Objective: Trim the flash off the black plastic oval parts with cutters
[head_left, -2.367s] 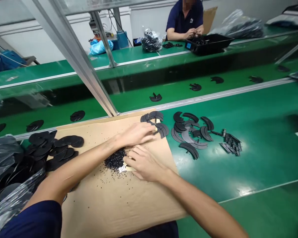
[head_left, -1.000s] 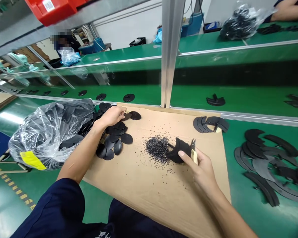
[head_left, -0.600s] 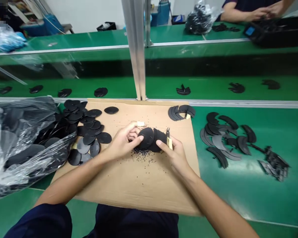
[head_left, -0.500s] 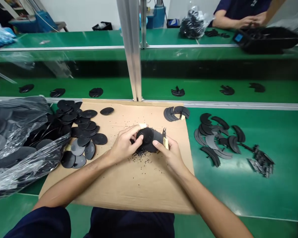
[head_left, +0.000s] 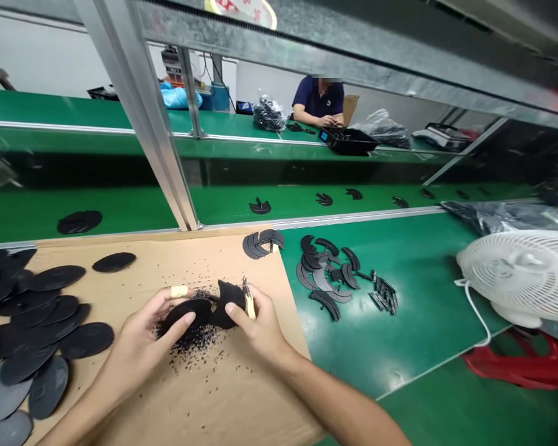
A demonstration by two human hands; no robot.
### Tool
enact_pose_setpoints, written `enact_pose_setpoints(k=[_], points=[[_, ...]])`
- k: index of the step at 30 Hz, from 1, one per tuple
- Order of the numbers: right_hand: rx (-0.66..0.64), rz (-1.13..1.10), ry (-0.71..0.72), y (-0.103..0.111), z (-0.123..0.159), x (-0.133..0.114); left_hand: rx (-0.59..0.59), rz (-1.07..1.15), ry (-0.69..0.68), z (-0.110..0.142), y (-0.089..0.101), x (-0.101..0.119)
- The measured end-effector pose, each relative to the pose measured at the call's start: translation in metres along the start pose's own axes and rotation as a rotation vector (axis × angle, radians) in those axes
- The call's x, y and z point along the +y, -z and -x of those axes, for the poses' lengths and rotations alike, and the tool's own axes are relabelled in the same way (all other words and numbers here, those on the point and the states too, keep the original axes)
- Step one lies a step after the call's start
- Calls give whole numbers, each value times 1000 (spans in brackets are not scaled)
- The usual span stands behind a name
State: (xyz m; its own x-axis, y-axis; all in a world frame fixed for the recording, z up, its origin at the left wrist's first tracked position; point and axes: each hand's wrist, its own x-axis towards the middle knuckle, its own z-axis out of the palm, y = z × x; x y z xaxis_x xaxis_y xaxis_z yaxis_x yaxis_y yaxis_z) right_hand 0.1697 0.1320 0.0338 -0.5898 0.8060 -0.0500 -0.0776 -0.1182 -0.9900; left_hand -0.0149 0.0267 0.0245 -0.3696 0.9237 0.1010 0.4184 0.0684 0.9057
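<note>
Now | left grip [head_left: 139,334] pinches black disc [head_left: 183,314], long axis rising rightward | right grip [head_left: 260,328] pinches snips [head_left: 248,305]

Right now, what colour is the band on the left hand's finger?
The finger band is pale beige, in the head view.

A white electric fan [head_left: 523,277] on green benchtop
</note>
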Motion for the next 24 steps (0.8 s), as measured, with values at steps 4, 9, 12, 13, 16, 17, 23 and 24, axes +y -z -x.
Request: enact_pose_setpoints(k=[4, 9, 12, 13, 16, 17, 23, 24], points=[[-74, 35, 13, -3, 4, 0, -77, -10, 65, 3, -4, -1], [-52, 74, 18, -3, 4, 2, 54, 112, 114, 1, -5, -2], [-36, 72, 13, -2, 2, 2, 77, 104, 75, 0, -2, 0], [-39, 73, 8, -2, 2, 1, 54, 86, 61, 0, -2, 1], [-75, 77, -10, -3, 3, 0, -13, 27, 51, 2, -6, 4], [-88, 80, -14, -4, 3, 0, -22, 32, 61, 3, -8, 4], [-76, 93, -5, -4, 2, 3, -23, 246, 112, 6, -14, -2], [-76, 88, -9, -4, 2, 3, -20, 229, 92, 6, -14, -2]])
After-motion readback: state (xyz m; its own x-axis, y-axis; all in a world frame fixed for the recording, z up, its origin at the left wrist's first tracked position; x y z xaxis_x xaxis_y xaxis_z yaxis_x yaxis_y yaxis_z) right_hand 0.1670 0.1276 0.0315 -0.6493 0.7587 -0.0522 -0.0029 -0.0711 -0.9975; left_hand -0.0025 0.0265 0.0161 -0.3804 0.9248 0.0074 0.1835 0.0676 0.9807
